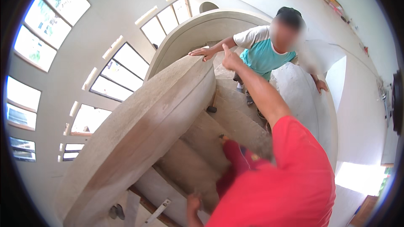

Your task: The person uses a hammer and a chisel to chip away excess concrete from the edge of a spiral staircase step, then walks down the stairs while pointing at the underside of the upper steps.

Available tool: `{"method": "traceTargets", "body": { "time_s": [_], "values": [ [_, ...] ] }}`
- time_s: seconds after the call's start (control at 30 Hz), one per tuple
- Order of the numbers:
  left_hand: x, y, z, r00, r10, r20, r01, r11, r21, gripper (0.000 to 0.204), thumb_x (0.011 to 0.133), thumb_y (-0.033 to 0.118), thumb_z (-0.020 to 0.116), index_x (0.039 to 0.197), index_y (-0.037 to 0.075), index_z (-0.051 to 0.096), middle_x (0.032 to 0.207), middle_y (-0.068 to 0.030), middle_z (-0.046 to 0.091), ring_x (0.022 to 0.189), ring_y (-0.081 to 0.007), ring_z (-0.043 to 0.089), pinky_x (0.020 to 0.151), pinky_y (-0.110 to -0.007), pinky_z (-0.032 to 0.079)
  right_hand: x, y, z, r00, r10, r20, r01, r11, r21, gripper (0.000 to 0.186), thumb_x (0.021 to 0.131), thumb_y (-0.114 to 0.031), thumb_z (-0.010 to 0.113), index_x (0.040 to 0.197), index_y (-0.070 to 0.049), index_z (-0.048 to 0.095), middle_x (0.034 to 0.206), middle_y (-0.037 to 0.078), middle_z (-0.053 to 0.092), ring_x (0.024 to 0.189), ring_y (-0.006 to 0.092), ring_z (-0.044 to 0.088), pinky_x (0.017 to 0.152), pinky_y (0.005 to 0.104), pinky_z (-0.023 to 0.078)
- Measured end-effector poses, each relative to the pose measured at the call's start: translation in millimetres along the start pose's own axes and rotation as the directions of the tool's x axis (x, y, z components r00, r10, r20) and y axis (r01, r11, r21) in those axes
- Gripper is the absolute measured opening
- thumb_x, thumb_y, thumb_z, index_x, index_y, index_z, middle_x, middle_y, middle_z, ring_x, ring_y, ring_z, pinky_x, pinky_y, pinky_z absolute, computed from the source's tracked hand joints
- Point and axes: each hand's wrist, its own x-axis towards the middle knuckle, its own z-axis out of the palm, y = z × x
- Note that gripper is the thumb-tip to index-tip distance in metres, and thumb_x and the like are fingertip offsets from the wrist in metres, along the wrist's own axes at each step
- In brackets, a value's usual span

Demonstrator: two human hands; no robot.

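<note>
My right arm in a red sleeve reaches up and across the curved staircase. Its hand, my right hand [232, 60], has the index finger stretched out and the other fingers folded, holding nothing that I can see. It appears near a co-worker's hand [204, 53], which rests on the end of the thick plastered stair wall [160, 96]. Low in the view is my left hand [194, 204], blurred beside the stair steps [198, 155]; its fingers are unclear. A co-worker [265, 52] in a teal and white shirt stands on the stairs, facing me, other hand on the opposite wall.
A dark-headed tool [211, 109], perhaps a mallet, lies on a step against the wall. The second curved wall [309, 96] bounds the stairs on the right. Below left are a pale metal bar [158, 211] and a pair of dark shoes [116, 212]. Windows [120, 72] line the far wall.
</note>
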Motion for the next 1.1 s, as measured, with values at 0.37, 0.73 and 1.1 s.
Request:
{"method": "traceTargets", "body": {
  "time_s": [0.37, 0.73, 1.1],
  "values": [
    [58.1, 56.2, -73.0, 0.916, -0.297, 0.269, 0.397, 0.769, -0.501, 0.032, 0.097, 0.034, 0.058, 0.109, 0.007, 0.069, 0.092, -0.0130, 0.069, 0.084, -0.0255, 0.067, 0.078, -0.039, 0.054, 101.1, 14.6, -93.9, 0.976, 0.215, 0.042, -0.213, 0.976, -0.043, 0.068, 0.084, -0.008, 0.061, 0.148, -0.001, 0.041, 0.127, 0.027, 0.066, 0.116, 0.0387, 0.067, 0.093, 0.0476, 0.056],
    [92.4, 122.0, -80.7, 0.927, -0.252, 0.279, 0.376, 0.611, -0.697, 0.030, 0.092, 0.028, 0.062, 0.108, 0.003, 0.068, 0.086, -0.0107, 0.067, 0.080, -0.0193, 0.063, 0.070, -0.036, 0.052, -305.2, 203.6, 100.6, 0.589, 0.510, 0.627, -0.317, 0.860, -0.400, 0.030, 0.083, -0.020, 0.058, 0.100, -0.006, 0.079, 0.112, 0.020, 0.072, 0.108, 0.0349, 0.069, 0.090, 0.0452, 0.057],
    [192.0, 191.2, -124.7, 0.898, -0.233, 0.372, 0.422, 0.692, -0.586, 0.028, 0.092, 0.028, 0.062, 0.106, 0.004, 0.067, 0.085, -0.0104, 0.066, 0.078, -0.0195, 0.063, 0.069, -0.036, 0.052, -564.7, 205.2, 70.2, 0.129, 0.948, 0.291, -0.976, 0.173, -0.131, 0.028, 0.088, -0.025, 0.061, 0.099, -0.005, 0.077, 0.098, 0.017, 0.074, 0.089, 0.0338, 0.072, 0.079, 0.0455, 0.058]
  ]
}}
